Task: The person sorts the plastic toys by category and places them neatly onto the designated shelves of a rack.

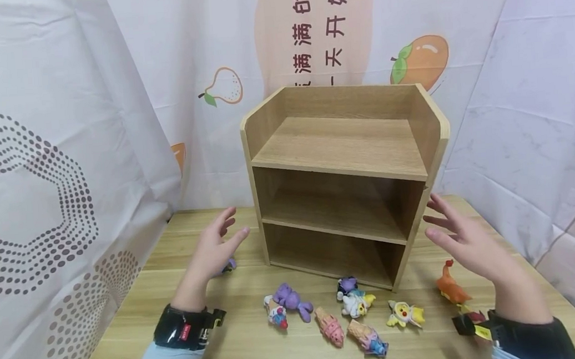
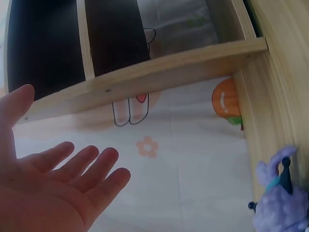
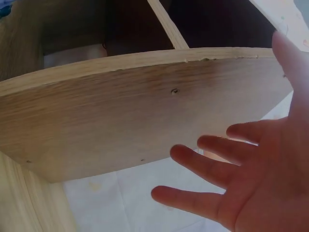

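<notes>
A light wooden shelf unit (image 1: 337, 147) with an open top and two bare compartments below stands on the table, turned slightly. To its left my left hand (image 1: 216, 252) hovers with fingers spread, apart from the side panel (image 2: 159, 79). My right hand (image 1: 464, 239) is held up beside the opposite side, its fingers extended near the right panel (image 3: 130, 111). Neither hand holds anything. Under the left hand lies a purple figure (image 2: 282, 210), mostly covered by that hand in the head view. An orange bird-like toy (image 1: 452, 285) sits below the right hand.
In front of the shelf lie a purple toy (image 1: 293, 300), a small clown-like figure (image 1: 277, 312), a pink ice-cream-cone toy (image 1: 330, 328), another cone toy (image 1: 367, 338), a white-and-yellow figure (image 1: 355, 304) and a yellow-faced figure (image 1: 405, 313). A printed curtain (image 1: 204, 135) hangs behind.
</notes>
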A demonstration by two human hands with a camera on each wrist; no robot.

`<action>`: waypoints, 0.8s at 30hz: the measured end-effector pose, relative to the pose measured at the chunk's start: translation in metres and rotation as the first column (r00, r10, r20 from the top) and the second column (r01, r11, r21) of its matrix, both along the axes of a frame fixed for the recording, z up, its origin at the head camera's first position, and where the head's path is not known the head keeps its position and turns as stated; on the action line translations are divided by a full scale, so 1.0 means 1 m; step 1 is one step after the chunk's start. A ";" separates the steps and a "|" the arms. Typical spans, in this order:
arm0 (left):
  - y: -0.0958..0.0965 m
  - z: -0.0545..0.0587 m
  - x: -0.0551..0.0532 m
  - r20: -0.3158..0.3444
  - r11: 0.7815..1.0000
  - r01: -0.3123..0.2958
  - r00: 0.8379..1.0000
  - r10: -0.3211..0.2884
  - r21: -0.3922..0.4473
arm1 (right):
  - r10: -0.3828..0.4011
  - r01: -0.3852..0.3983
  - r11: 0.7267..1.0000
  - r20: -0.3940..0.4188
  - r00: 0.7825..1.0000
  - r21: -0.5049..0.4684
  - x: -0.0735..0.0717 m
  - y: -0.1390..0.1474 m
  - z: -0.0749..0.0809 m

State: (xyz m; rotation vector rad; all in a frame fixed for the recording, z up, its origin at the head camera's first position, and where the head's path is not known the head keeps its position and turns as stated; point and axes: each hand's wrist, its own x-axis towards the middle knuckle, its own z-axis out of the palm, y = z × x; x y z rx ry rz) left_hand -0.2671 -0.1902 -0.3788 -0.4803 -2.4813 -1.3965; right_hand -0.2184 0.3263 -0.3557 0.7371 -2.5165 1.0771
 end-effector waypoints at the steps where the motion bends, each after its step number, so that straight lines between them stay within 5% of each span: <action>1: 0.002 0.000 -0.001 0.002 1.000 0.008 1.000 -0.008 0.006 | 0.007 -0.007 1.000 0.016 1.000 0.003 0.000 -0.001 0.000; 8: 0.017 -0.005 -0.007 0.008 0.999 0.042 0.999 -0.042 0.025 | 0.021 -0.022 1.000 0.089 0.996 0.014 -0.001 -0.008 -0.002; 16: 0.034 -0.005 -0.010 0.052 0.994 0.062 0.996 -0.067 0.086 | -0.056 0.053 0.998 0.091 0.994 0.035 0.003 -0.022 0.003; 24: 0.046 -0.006 -0.014 0.054 0.985 0.065 0.996 -0.074 0.158 | -0.125 0.125 0.991 -0.004 0.992 0.046 0.005 -0.037 0.003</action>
